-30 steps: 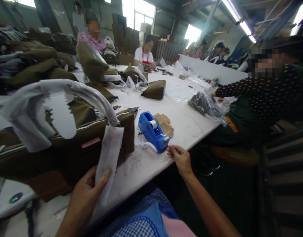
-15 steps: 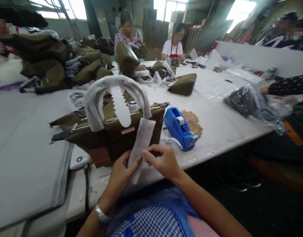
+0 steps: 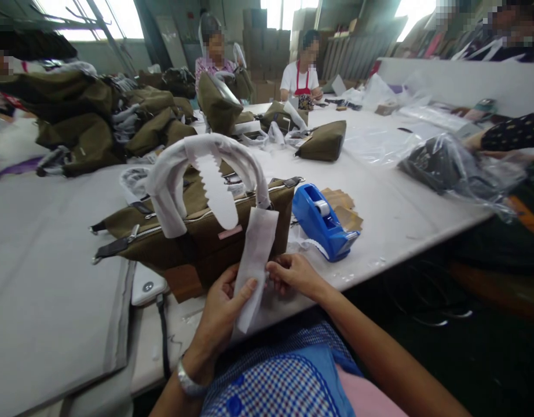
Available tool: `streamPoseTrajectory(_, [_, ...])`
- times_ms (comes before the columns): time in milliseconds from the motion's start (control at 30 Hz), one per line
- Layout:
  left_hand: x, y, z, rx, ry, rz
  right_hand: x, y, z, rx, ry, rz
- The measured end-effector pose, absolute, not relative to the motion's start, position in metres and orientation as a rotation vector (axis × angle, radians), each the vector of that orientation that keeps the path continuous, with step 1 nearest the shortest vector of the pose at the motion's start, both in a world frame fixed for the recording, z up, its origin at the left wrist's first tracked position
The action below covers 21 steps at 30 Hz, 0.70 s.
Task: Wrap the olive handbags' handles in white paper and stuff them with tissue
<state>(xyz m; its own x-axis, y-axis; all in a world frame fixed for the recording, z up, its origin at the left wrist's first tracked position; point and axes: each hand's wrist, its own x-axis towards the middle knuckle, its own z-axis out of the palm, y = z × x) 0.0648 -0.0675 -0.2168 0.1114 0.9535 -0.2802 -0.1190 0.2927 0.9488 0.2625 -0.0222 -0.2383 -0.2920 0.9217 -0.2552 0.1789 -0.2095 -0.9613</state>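
An olive-green handbag stands upright on the table in front of me, its handles wrapped in white paper. A white, toothed-edge strip hangs from the handle top. From the right handle base a flat white wrapping strip slants down toward me. My left hand grips its lower part, thumb on top and fingers behind. At the strip's right edge, my right hand is closed with thumb and forefinger pinched; whatever lies between the fingertips is too small to make out.
A blue tape dispenser sits right of the bag, beside brown paper pieces. A white device with a cable lies at left. More olive bags are piled behind. Co-workers sit across; a person's sleeve reaches toward a plastic-wrapped bag.
My right hand has slid slightly down along the strip's right edge, its fingers now more curled. My left hand keeps its hold. The view has shifted a little.
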Motion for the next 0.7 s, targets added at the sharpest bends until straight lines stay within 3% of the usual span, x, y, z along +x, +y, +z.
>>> streamPoseTrajectory(200, [0.069,-0.068,-0.214,0.916,1.198,1.043,0.274,-0.063,-0.216,-1.346,-1.234,1.247])
streamPoseTrajectory(333, [0.076,-0.072,-0.210,0.907,1.163,0.995,0.253,-0.074,-0.193,-1.142,-1.200,1.418])
streamPoseTrajectory(567, [0.082,-0.067,-0.211,0.994,1.167,1.051,0.222,-0.052,-0.195,-1.007,-1.160,1.520])
streamPoseTrajectory(700, [0.046,-0.084,-0.207,1.173,1.425,1.030,0.251,-0.047,-0.203,-1.213,-1.437,1.056])
